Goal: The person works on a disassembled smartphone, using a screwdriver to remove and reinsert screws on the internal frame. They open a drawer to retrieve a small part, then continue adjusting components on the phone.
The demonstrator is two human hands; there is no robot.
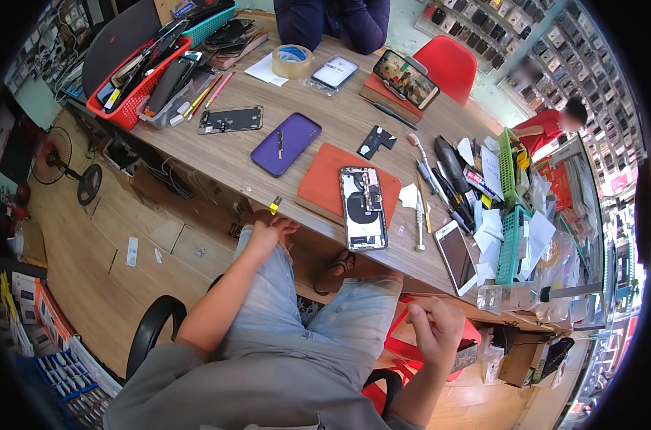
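Observation:
At the front edge of the table, my left hand (269, 233) is low over my knee. Its fingertips pinch a small black part with a yellow tab (275, 206). My right hand (437, 328) is raised over the right side of my lap, fingers curled, with nothing visible in it. An opened phone (364, 208), its inner board and round black coil showing, lies partly on an orange-red pad (323, 179). To its left are a purple phone case (297, 137) with a thin dark strip on it and a detached phone screen (231, 120). A black flat part (376, 142) lies beyond the pad.
A white phone (455, 256), tweezers and pens lie at right by green baskets (510, 244). Another phone leans on a book (391, 99). Tape (292, 62) and a red basket (136, 107) are farther left. A person in dark sleeves (331, 23) sits opposite.

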